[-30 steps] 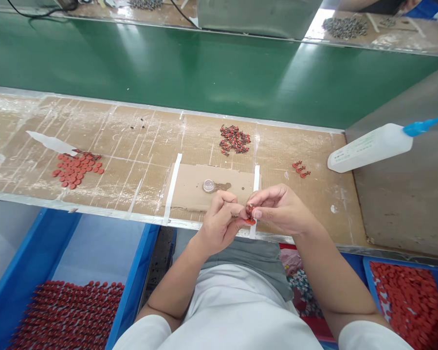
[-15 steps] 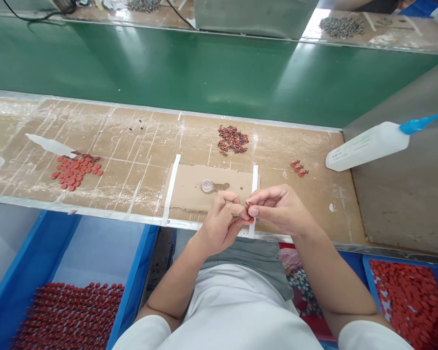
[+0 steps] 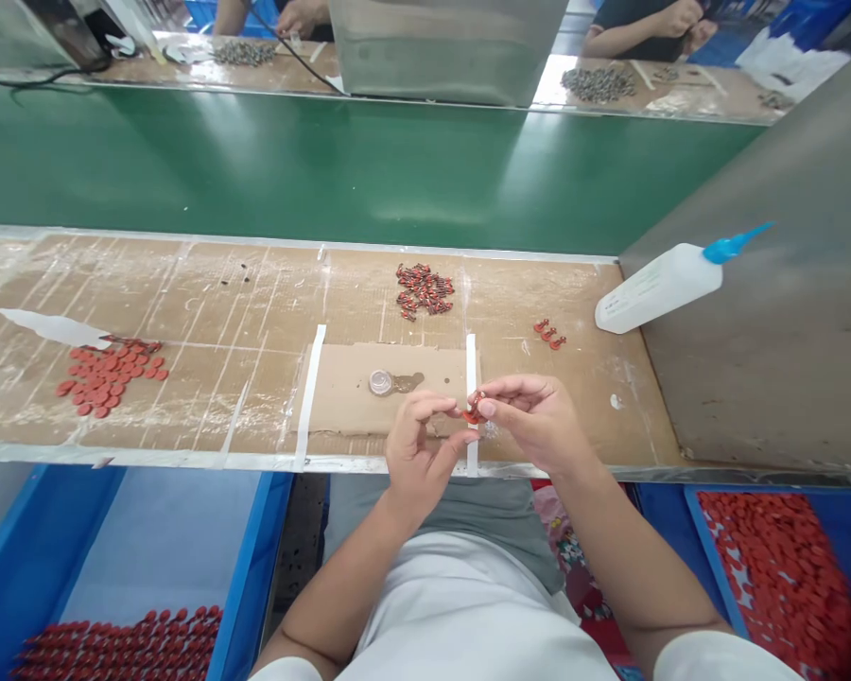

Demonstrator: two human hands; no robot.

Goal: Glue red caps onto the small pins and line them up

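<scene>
Thumb and fingertips of my right hand (image 3: 539, 421) pinch a small red piece (image 3: 474, 409) with a dark part on it, over the right white tape strip. My left hand (image 3: 422, 445) is beside it, thumb and index finger apart, the fingertips close to the piece's left side. Just beyond lies a cardboard pad (image 3: 340, 378) with a small round clear dish (image 3: 381, 382) and a wet brown smear. Farther back is a pile of small red and dark parts (image 3: 424, 290). Several red pieces with dark tops (image 3: 550, 335) sit to the right.
A white bottle with a blue nozzle (image 3: 659, 288) leans against the metal wall at right. Red discs (image 3: 106, 378) lie at left by a white pointed tool (image 3: 53, 327). Blue bins (image 3: 255, 530) below hold red parts. People's hands (image 3: 681, 19) show across the green belt (image 3: 255, 170).
My left thumb and index finger have spread away from the red piece, which stays in my right fingers. The view has shifted, and hands across the belt have come into sight.
</scene>
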